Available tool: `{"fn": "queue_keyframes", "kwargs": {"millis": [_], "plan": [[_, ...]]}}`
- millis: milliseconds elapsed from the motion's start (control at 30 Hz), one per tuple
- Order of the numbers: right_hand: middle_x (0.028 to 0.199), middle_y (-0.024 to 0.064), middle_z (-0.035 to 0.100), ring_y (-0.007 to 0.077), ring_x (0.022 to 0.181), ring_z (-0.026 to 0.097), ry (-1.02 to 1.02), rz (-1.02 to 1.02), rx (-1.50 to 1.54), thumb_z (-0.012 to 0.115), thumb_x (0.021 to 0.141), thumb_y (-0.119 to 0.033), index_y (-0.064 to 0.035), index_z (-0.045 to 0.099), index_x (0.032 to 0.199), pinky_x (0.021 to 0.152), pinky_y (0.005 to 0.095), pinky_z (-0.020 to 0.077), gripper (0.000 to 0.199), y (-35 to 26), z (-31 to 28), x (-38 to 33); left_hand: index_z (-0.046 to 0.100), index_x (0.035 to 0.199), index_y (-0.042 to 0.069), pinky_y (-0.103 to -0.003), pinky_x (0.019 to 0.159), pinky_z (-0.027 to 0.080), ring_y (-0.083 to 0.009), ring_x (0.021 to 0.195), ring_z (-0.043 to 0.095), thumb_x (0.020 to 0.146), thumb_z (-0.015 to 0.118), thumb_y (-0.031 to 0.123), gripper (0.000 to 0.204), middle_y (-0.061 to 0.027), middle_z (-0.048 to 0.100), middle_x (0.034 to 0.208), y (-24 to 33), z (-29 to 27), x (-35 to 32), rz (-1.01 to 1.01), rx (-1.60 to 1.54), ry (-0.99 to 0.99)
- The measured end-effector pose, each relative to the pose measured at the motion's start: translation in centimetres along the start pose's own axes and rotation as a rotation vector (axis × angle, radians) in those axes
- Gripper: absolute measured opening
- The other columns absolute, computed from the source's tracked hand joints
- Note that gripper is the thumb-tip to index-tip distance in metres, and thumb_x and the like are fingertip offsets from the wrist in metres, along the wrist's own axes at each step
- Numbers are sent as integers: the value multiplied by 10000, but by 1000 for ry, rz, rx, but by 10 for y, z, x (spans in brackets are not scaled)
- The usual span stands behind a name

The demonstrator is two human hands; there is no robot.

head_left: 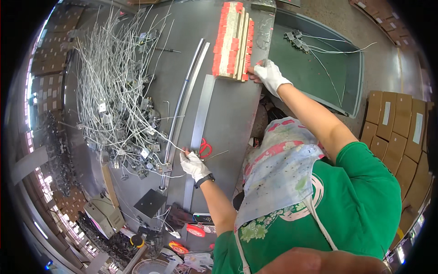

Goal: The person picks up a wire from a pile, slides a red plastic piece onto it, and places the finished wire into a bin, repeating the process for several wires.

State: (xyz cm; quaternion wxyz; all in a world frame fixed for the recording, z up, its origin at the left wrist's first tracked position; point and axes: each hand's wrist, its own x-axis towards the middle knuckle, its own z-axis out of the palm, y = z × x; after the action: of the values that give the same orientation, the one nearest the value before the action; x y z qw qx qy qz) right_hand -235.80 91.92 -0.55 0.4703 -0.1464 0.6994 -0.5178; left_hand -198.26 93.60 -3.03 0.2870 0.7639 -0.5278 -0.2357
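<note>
My left hand point(195, 165), in a white glove with bare fingertips, is closed on a thin white wire point(175, 145) near the middle of the bench. That wire runs back to a big tangled heap of white wires point(118, 77) with small dark metal parts point(146, 153) at their ends. Farther off to the right, my right hand point(272, 76), gloved the same way, reaches the near corner of a stack of wooden strips point(240, 45). Its fingers are pinched at the red tape pieces point(226, 43) along the strips' edges; the exact grip is partly hidden.
Red-handled scissors point(205, 148) and long metal strips point(200, 112) lie near my left hand. Beyond them is a hex key point(168, 109). A green bin point(315, 82) with a few wired parts stands at the right, cardboard boxes point(401, 137) behind it. A black plate point(150, 203) lies lower left.
</note>
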Motion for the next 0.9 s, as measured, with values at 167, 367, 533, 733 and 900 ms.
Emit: {"fn": "queue_keyframes", "kwargs": {"millis": [167,367,533,733,900], "plan": [[831,96,616,146,728,626,-45,82,-19,649,736,-226,43,533,943,610,237,493,359,-10,8,1,584,1027,-8,-280,682,477,-171,792,600,840,491,66,221,-115,635,895,14,3,-5,-29,-40,11],[794,116,627,156,679,625,-20,35,-16,613,722,-107,93,506,1006,582,240,487,363,-6,6,2,600,992,-2,-297,628,494,-187,733,615,854,482,128,223,-115,643,847,6,3,-2,40,-1,40],[809,120,617,150,689,613,18,-6,-15,602,732,-108,102,492,1009,588,237,488,364,1,3,2,590,986,11,-303,587,496,-195,717,612,857,479,129,207,-101,636,850,8,-1,-4,72,40,-4],[828,94,582,137,718,577,-40,-3,161,579,751,-85,79,428,1089,613,228,477,405,6,-6,-16,535,955,46,-242,540,406,-118,640,502,849,517,144,146,-48,575,812,36,-32,-29,-286,-748,-71],[806,13,553,76,681,498,-121,43,241,671,759,-188,2,391,1179,557,197,414,539,1,20,-71,515,909,55,-232,542,391,-121,632,481,833,522,142,116,-30,494,732,81,-52,-87,-401,-1022,-395]]}}
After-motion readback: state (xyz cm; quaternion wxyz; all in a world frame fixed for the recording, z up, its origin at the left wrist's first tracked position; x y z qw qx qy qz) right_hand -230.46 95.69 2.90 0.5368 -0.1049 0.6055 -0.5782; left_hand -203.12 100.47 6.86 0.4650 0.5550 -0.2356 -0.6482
